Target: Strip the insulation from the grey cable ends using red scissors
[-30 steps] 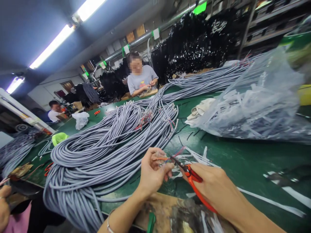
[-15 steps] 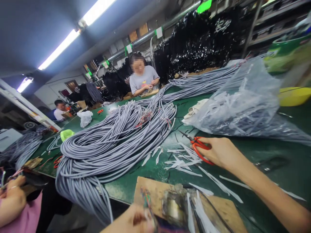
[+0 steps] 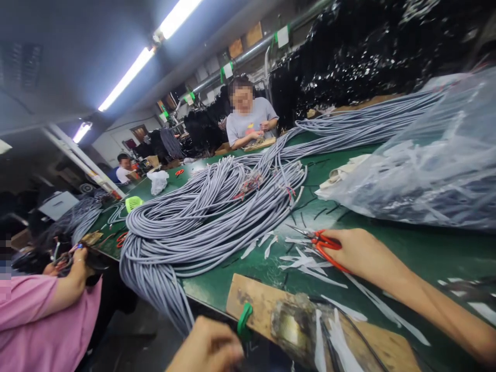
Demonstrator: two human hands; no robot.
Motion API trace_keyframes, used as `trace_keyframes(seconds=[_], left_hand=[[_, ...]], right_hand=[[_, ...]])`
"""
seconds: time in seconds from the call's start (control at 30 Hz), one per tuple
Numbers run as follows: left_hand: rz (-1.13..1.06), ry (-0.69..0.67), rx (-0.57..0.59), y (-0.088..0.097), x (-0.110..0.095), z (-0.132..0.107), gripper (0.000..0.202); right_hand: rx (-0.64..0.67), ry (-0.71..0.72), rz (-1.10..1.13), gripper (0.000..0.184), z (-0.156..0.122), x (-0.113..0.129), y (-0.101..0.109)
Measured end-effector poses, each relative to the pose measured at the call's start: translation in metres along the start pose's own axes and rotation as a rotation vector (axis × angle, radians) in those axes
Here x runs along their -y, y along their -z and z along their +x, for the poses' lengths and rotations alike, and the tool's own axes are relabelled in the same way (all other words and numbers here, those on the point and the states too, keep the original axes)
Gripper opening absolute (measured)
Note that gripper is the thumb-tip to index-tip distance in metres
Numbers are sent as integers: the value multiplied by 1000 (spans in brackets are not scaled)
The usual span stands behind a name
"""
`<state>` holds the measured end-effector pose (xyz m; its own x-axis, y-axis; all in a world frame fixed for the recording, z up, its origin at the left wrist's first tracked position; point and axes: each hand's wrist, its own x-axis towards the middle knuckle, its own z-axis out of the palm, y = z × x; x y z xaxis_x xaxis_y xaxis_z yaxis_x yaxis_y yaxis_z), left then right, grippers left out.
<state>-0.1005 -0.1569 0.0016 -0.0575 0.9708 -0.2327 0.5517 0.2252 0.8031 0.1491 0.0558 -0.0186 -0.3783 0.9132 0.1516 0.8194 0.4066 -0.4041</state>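
Note:
My right hand (image 3: 358, 253) grips a pair of red-handled scissors (image 3: 327, 249) above the green table, their blades pointing left. Under and around the blades lie white strips (image 3: 306, 263) and short dark offcuts. At the bottom edge my left hand (image 3: 209, 346) is closed, fingers curled; whether anything is inside is hidden. It is close to a wooden board (image 3: 251, 294) with a green loop (image 3: 244, 320) at its left end and a dirty metal block (image 3: 290, 325) mounted on it. Grey cables (image 3: 194, 227) are heaped beyond, their stripped ends showing red wires.
A clear plastic bag (image 3: 426, 170) of scraps stands at the right, beside a beige cloth (image 3: 341, 173). A co-worker in pink (image 3: 58, 315) sits at the left; another in grey (image 3: 251, 124) works across the table. Grey cables hang over the table's near edge.
The view has swung left, so things appear further right. My left hand has drawn back from the board, leaving the green loop visible. The scissors stay in my right hand.

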Motion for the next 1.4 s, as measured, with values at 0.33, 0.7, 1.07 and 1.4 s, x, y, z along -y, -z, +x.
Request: trace_keyframes(seconds=[0.33, 0.7, 1.07, 1.4], left_hand=[[670, -394, -444, -19, -54, 184, 17], [547, -424, -687, -2, -82, 165, 17], [-136, -461, -94, -54, -129, 174, 22], [-31, -623, -244, -65, -117, 148, 20]], right_hand=[[-10, -26, -160, 20, -7, -8, 21], [-41, 119, -186, 20, -11, 7, 15], [-58, 43, 13, 23, -11, 1, 7], [-350, -86, 963, 33, -10, 4, 39]])
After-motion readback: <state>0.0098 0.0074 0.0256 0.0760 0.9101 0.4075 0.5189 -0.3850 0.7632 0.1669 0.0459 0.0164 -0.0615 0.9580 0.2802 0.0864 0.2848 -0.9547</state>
